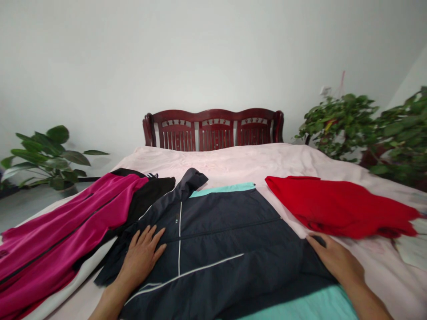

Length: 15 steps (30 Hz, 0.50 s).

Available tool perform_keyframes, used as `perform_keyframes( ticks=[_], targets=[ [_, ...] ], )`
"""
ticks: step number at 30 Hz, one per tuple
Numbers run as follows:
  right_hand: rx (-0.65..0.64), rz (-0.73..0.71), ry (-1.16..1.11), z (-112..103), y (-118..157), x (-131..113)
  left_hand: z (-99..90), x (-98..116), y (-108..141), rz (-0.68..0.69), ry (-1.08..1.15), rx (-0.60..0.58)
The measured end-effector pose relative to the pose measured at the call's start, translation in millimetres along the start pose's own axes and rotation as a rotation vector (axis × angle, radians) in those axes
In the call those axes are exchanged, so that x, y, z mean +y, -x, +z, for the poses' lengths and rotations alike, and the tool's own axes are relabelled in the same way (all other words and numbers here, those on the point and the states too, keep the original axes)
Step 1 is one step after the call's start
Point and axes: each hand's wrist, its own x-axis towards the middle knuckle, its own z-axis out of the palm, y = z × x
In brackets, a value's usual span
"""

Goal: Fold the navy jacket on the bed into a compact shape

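Here we go, a wide bed [216, 162] under a pale pink cover, with a dark red wooden headboard [213, 131] at the far end, a broad-leafed plant [43, 155] off to the left and a bushy plant [340, 126] to the right. Three garments are laid out across the bed. On the left sits a magenta and black jacket [56, 231], on the right a crumpled red top [336, 206], and dead centre at the near side, a dark navy jacket [216, 240] lying spread out, with mint lining [223, 188] showing along its far edge.

Look at the left hand [142, 258]: open, palm down, fingers fanned wide on the jacket's left side. That's good technique, with broad, even pressure and no dragging of the cloth. Over on the right, the right hand [336, 262] is open too, fingers stretched across the jacket's right edge, with no visible pinch. The two hands sit level, keeping the width evenly held. Up top, a dark sleeve [191, 180] sits folded over, and thin white piping [179, 235] runs down the front.
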Motion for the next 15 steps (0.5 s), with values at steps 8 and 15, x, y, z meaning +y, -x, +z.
perform_keyframes(
  ticks=[8, 15],
  targets=[
    [0.03, 0.008, 0.035, -3.9, 0.7, -0.8, 4.7, -3.0, 0.4, -0.015, 0.055, -0.011],
    [0.009, 0.062, 0.107, -13.2, 8.0, 3.6, 13.8, -6.6, 0.2, -0.011, 0.025, -0.028]
  ],
)
